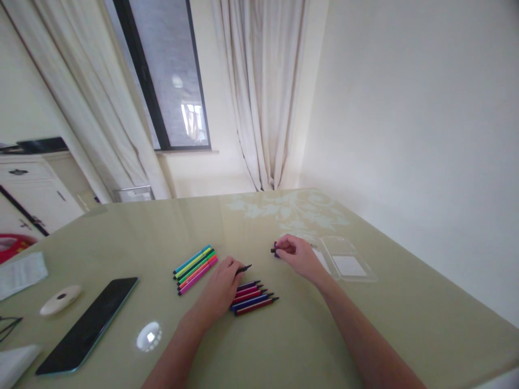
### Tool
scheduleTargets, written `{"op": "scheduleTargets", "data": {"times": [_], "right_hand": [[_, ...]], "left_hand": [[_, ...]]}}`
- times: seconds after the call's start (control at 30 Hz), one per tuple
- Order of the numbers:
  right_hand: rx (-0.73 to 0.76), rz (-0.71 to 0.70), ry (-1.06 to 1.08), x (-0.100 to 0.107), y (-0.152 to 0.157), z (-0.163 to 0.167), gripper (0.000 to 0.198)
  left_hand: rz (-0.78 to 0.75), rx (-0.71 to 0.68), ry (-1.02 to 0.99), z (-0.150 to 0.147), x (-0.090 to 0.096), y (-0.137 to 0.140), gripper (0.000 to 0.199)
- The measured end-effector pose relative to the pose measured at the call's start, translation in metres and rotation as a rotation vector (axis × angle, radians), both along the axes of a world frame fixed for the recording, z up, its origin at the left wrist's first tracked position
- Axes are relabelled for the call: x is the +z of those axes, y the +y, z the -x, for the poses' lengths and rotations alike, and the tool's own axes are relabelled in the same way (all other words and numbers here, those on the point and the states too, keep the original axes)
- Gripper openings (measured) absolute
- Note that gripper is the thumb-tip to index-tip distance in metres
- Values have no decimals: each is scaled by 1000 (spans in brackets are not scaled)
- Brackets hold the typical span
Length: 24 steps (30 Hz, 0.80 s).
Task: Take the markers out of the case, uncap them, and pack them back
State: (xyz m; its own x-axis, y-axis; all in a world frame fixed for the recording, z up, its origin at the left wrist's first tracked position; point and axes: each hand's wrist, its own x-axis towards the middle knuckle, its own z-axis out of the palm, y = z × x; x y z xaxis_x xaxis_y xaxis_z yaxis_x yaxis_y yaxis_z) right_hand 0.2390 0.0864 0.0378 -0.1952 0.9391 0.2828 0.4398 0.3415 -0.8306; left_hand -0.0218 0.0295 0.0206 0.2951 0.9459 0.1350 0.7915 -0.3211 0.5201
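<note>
My left hand (222, 282) is closed around a marker (244, 268), whose dark tip points right; most of its barrel is hidden under the fingers. Just below lies a row of dark markers (257, 303) in purple, red and blue, with bare-looking tips facing right. To the left of that hand is a row of capped bright markers (195, 269) in blue, yellow, green, orange and pink. My right hand (298, 255) pinches a small dark piece (274, 250), apparently a marker cap, low over the table. Bits of purple show beside it, partly covered by the fingers.
An open clear plastic case (352, 278) lies beyond my right wrist. On the left of the table (308, 346) are a black tablet or phone (89, 327), a white oval object (60, 300) and a folded white cloth (22, 274). A wall borders the right side.
</note>
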Motion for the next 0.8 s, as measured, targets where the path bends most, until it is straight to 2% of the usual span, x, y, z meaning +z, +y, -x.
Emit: {"op": "scheduleTargets", "data": {"times": [0.2,0.33,0.8], "right_hand": [[-32,6,-381,-2,-3,-3,8],[-94,32,-558,0,-7,-1,7],[-122,1,-655,-4,-6,-1,8]], "left_hand": [[91,-31,-74,8,7,0,27],[125,-35,-76,8,13,-1,28],[170,-34,-100,11,13,0,21]]}}
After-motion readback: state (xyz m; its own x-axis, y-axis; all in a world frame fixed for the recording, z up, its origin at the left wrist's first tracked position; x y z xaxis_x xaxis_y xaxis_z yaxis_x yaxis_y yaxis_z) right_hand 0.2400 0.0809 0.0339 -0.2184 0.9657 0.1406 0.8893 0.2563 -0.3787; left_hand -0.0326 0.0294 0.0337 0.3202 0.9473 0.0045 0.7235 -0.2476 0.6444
